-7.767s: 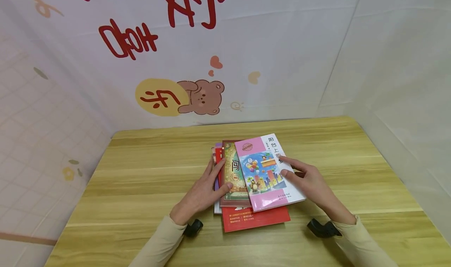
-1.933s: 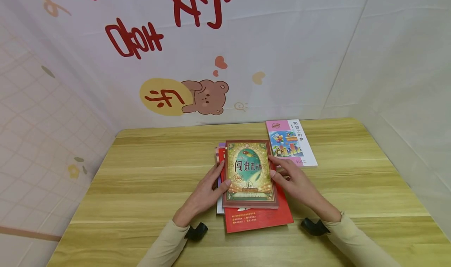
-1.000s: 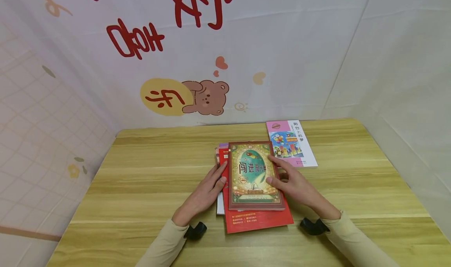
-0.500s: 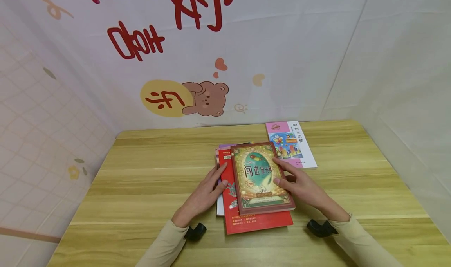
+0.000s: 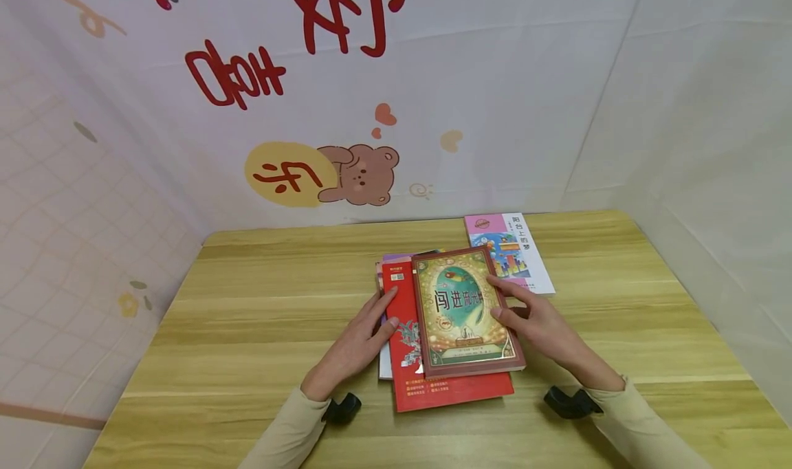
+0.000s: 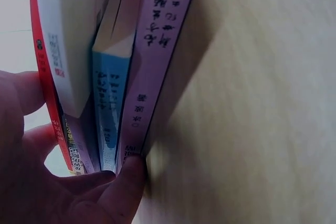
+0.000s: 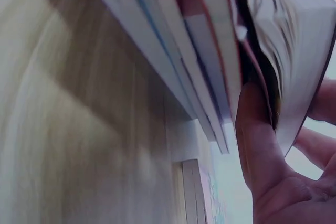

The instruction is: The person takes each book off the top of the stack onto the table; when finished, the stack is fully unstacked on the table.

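Note:
My right hand (image 5: 544, 324) pinches the right edge of a brown-bordered storybook (image 5: 464, 304) with a green and gold cover. The right wrist view shows its fanned page edge (image 7: 294, 40), the fingers under it and the thumb on the far side. The storybook lies slightly turned over a red book (image 5: 452, 390), top of a stack. My left hand (image 5: 353, 348) holds the stack's left side, thumb and forefinger on the red cover. In the left wrist view its other fingers press low against the spines, near a purple book (image 6: 152, 51) and a blue one (image 6: 110, 93).
A pink and white book (image 5: 520, 249) with a balloon picture lies at the back right, partly covered by the storybook's corner in this view. The wood-grain table (image 5: 266, 304) ends at a white patterned cloth wall (image 5: 495, 111).
The pink book has gone from the stack's top to the back right. Lately the storybook has shifted right and turned, baring more red cover; my left thumb has left it for the red book.

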A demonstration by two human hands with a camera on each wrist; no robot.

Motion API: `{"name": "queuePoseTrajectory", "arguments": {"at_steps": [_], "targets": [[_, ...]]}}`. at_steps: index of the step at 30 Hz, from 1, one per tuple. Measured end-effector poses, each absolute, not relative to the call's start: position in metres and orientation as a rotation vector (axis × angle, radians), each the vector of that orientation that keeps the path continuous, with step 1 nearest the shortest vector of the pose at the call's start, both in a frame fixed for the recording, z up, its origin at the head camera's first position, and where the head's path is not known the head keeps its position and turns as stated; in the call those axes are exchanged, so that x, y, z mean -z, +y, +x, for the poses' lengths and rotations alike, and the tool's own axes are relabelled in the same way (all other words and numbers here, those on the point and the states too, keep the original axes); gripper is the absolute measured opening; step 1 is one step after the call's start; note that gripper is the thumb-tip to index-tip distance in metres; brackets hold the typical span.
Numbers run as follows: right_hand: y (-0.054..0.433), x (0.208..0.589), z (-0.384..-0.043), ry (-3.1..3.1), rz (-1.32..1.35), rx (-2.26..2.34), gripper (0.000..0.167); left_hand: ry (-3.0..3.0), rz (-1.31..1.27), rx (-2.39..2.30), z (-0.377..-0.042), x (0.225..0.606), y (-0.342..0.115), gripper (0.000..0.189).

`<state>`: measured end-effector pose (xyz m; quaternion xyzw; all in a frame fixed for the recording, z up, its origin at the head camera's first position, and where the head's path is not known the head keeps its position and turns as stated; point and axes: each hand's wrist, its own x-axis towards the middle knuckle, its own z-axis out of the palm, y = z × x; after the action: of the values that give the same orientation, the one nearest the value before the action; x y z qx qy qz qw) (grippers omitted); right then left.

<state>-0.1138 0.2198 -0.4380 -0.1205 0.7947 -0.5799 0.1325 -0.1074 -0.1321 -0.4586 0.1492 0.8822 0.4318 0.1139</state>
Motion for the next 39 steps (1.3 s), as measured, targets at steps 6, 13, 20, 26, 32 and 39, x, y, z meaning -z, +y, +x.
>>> {"name": "queuePoseTrajectory", "arguments": {"at_steps": [6, 13, 20, 26, 32, 39], "targets": [[0.223, 0.434, -0.111, 2.222, -0.378, 1.803, 0.056, 2.603, 0.438, -1.254, -0.107, 0.459, -0.131, 0.067], [0.225, 0.432, -0.107, 2.149, -0.352, 1.911, 0.055, 2.615, 0.456, -1.255, -0.107, 0.461, -0.131, 0.065], [0.229, 0.43, -0.105, 2.143, -0.283, 1.969, 0.056, 2.609, 0.433, -1.254, -0.107, 0.462, -0.131, 0.066], [0.234, 0.428, -0.103, 2.113, -0.244, 2.024, 0.055, 2.601, 0.423, -1.259, -0.107, 0.462, -0.131, 0.066], [0.24, 0.425, -0.101, 2.019, -0.257, 2.125, 0.055, 2.612, 0.452, -1.255, -0.107, 0.462, -0.132, 0.065], [0.246, 0.419, -0.1, 1.982, -0.225, 2.197, 0.053, 2.604, 0.44, -1.265, -0.106, 0.463, -0.132, 0.066]]}}
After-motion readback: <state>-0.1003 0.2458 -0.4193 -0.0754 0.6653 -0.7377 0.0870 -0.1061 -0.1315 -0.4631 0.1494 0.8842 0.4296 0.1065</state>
